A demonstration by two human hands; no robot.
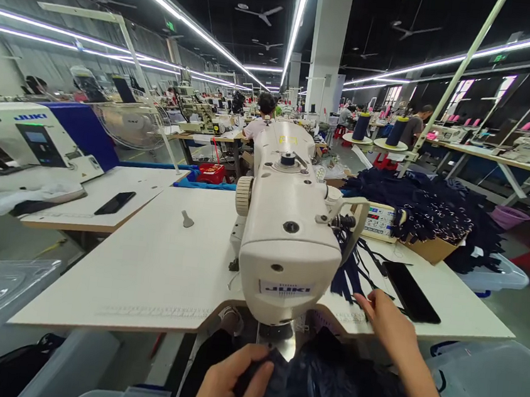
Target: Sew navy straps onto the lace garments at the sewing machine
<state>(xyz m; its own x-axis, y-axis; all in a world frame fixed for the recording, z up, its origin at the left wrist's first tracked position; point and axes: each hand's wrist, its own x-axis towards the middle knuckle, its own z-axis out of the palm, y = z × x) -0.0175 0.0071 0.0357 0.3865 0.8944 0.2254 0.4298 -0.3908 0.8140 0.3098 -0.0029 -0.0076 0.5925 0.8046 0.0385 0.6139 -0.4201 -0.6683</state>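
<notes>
A white Juki sewing machine [285, 226] stands in front of me on a white table [153, 269]. Dark navy fabric [330, 388] lies bunched under the machine's head, near the bottom of the view. My left hand [229, 384] pinches the fabric's edge just below the needle area. My right hand [387, 322] reaches to the right of the machine, fingers stretched toward dark straps [349, 277] hanging there, beside a black phone [410, 291].
A pile of dark pieces in a cardboard box [433, 219] sits at the right behind a control panel [379, 222]. Another phone [114, 203] lies on the left table. Plastic bins [496, 387] flank my seat. Other people work at machines further back.
</notes>
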